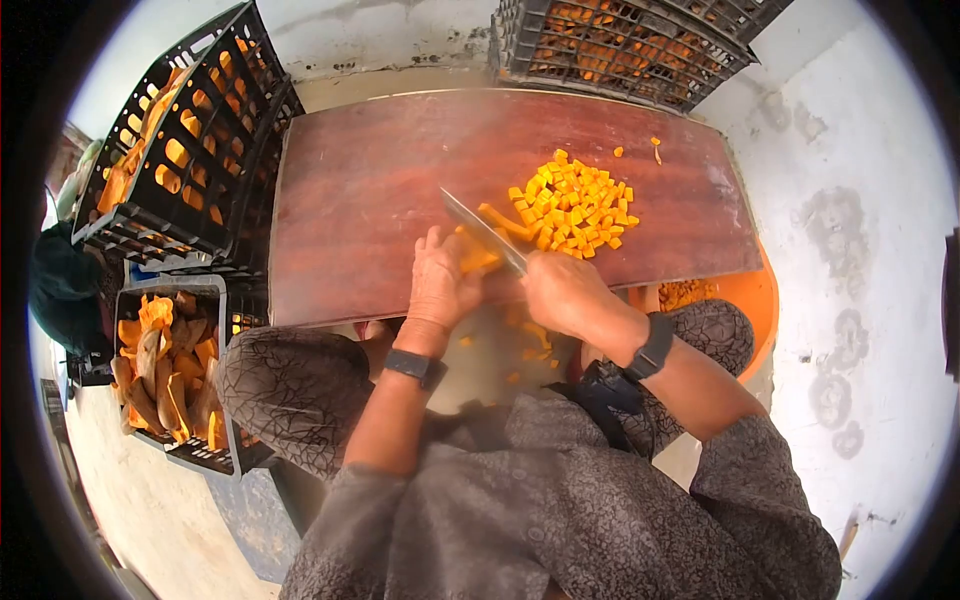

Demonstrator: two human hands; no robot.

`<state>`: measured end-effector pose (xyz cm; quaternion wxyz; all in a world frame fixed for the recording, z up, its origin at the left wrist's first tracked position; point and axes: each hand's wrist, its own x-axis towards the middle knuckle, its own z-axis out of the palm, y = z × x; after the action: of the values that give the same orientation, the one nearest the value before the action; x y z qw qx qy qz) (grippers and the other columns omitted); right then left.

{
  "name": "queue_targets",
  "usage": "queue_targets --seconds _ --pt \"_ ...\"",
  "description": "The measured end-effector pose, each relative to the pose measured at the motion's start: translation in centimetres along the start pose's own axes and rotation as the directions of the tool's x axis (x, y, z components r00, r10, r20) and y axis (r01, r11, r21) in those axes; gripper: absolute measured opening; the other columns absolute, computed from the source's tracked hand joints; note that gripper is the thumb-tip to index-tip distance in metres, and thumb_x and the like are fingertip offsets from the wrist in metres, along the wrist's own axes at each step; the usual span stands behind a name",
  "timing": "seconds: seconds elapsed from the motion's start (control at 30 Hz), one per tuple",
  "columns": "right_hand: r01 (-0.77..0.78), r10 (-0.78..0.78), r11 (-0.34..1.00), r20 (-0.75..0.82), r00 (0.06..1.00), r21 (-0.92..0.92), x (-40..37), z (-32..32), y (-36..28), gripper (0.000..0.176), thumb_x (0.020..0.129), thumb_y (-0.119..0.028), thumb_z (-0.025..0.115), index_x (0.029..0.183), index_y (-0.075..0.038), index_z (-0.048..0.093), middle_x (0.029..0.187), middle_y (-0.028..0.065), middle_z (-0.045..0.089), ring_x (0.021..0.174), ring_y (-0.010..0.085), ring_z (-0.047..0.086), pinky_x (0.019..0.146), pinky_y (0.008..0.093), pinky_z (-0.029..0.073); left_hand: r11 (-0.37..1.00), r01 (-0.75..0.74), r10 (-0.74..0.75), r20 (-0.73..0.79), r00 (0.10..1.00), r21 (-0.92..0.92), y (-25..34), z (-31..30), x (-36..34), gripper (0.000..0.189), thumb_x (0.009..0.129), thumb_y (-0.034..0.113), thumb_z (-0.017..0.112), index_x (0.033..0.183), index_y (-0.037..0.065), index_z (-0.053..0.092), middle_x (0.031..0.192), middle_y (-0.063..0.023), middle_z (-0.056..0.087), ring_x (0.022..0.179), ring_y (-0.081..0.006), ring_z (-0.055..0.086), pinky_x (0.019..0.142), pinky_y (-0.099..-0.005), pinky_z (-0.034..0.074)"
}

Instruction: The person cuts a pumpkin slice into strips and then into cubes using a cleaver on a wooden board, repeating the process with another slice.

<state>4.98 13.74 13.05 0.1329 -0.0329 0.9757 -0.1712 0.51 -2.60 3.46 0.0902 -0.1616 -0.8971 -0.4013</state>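
My right hand (572, 292) is closed round the handle of a knife (478, 226), whose blade slants up and left over the board. Beside the blade, my left hand (440, 282) is closed on a piece of orange pumpkin (478, 260) at the near edge of the wooden board (370, 190). A cut strip (505, 222) lies just past the blade. It touches a heap of small pumpkin cubes (578, 205) on the right half of the board. The knife handle is mostly hidden in my fist.
Black crates (200, 150) of pumpkin chunks are stacked on the left, above a grey crate (232, 400) of peel-like pieces. More crates (620, 50) stand behind the board. An orange tub (768, 310) holding small pieces sits under the right end, near a white wall (850, 200).
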Motion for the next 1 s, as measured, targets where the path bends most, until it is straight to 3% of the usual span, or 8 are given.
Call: queue_targets --seconds 0.03,0.17,0.23,0.57,0.63,0.87,0.93,1.0 --pt "-0.045 0.047 0.999 0.099 0.994 -0.03 -0.2 -0.6 -0.5 0.019 0.086 -0.014 0.058 0.084 0.004 0.063 0.082 0.0267 0.065 0.083 0.044 0.064 0.073 0.0492 0.05 1.0 0.007 -0.007 -0.001 1.0 -0.001 -0.1 0.0 -0.1 0.026 0.065 0.006 0.073 0.087 0.0 0.059 0.102 -0.0165 0.054 0.096 -0.0377 0.052 0.085 -0.0434 0.047" --pt "-0.076 0.077 0.997 0.101 0.992 -0.014 -0.5 0.0 0.0 0.017 0.085 -0.012 0.058 0.085 0.004 0.063 0.082 0.0267 0.065 0.082 0.0439 0.064 0.072 0.0496 0.05 0.999 0.049 -0.049 0.065 0.997 0.004 0.2 -0.3 0.5 0.026 0.065 0.007 0.073 0.086 0.001 0.06 0.103 -0.0163 0.054 0.098 -0.0375 0.052 0.086 -0.0431 0.047" --pt "0.031 -0.036 0.998 -0.114 0.993 -0.051 -0.4 2.0 0.6 0.009 0.079 -0.008 0.057 0.079 -0.002 0.064 0.079 0.0201 0.066 0.077 0.0401 0.065 0.067 0.0475 0.052 0.998 0.058 -0.057 0.084 0.995 -0.007 0.3 -0.5 0.2 0.026 0.065 0.007 0.073 0.086 0.001 0.06 0.103 -0.0162 0.054 0.098 -0.0373 0.052 0.086 -0.0429 0.047" --pt "0.006 -0.01 0.999 -0.128 0.992 -0.033 1.9 2.7 -0.2 0.007 0.077 -0.008 0.06 0.079 -0.003 0.065 0.082 0.0193 0.067 0.078 0.0379 0.066 0.067 0.0464 0.052 0.999 0.053 -0.052 0.053 0.997 -0.007 1.0 -0.3 0.2 0.028 0.063 0.005 0.073 0.089 0.001 0.061 0.105 -0.0149 0.054 0.099 -0.0368 0.052 0.089 -0.0429 0.047" --pt "0.0 0.001 0.997 0.011 1.0 -0.078 1.4 1.3 -1.1 0.008 0.077 -0.008 0.061 0.08 -0.002 0.066 0.082 0.019 0.067 0.081 0.0374 0.066 0.068 0.0457 0.053 0.997 0.073 -0.072 0.05 0.996 -0.009 0.7 -0.4 0.1 0.028 0.063 0.005 0.073 0.089 0.001 0.061 0.106 -0.0146 0.054 0.099 -0.0368 0.052 0.089 -0.0429 0.047" --pt "-0.044 0.055 0.997 0.174 0.983 -0.07 0.6 -0.5 -0.6 0.015 0.08 -0.009 0.058 0.085 0.003 0.066 0.088 0.0261 0.066 0.085 0.0422 0.065 0.072 0.0484 0.052 0.999 0.001 -0.003 0.04 0.999 0.033 0.6 -0.1 0.2 0.031 0.064 0.004 0.074 0.091 0.001 0.059 0.107 -0.0143 0.052 0.1 -0.0369 0.051 0.087 -0.0437 0.046" --pt "0.003 -0.003 1.0 -0.016 1.0 -0.016 1.3 2.6 0.2 0.016 0.081 -0.011 0.058 0.084 0.002 0.066 0.086 0.0256 0.066 0.084 0.0422 0.065 0.072 0.0487 0.052 0.999 -0.04 0.039 0.027 0.999 0.027 0.8 0.1 -0.2 0.031 0.064 0.005 0.074 0.091 0.001 0.059 0.106 -0.0145 0.052 0.099 -0.0371 0.051 0.086 -0.044 0.046" --pt "-0.013 0.012 1.0 -0.065 0.998 -0.013 2.6 3.8 0.2 0.014 0.079 -0.01 0.058 0.083 0.001 0.066 0.085 0.0239 0.067 0.082 0.0406 0.066 0.071 0.0473 0.052 0.998 -0.01 0.008 0.045 0.999 0.054 0.8 0.1 0.0 0.032 0.064 0.005 0.074 0.091 0.001 0.058 0.105 -0.0146 0.052 0.098 -0.0374 0.05 0.085 -0.0444 0.046"
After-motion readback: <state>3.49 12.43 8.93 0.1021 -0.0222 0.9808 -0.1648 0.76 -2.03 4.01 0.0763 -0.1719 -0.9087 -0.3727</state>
